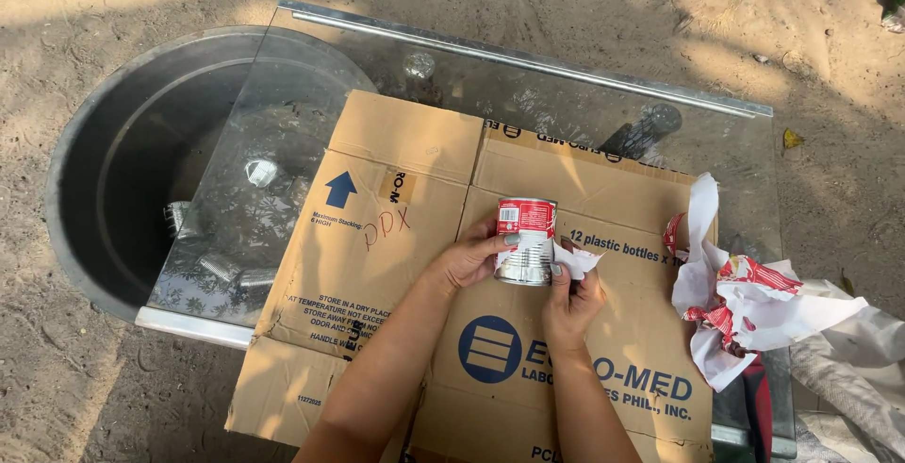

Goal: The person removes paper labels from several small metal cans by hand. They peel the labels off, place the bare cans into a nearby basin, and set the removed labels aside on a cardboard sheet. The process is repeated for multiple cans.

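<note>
can (pixel 525 241) at centre on cardboard (pixel 377 265), left hand (pixel 468 257) wrapped round it, right hand (pixel 568 295) pinching label strip (pixel 576 258) | risk: strip may tear short, bare rim could nick fingers | label scraps (pixel 745 298) at 3 o'clock, tub (pixel 123 161) with cans at 9 o'clock, nothing blocking

One silver tin can with a half-peeled red label (pixel 525 241), one flattened brown cardboard box (pixel 396 237), one round dark metal basin (pixel 132 171), one heap of torn red-and-white paper labels (pixel 745 303)
</note>
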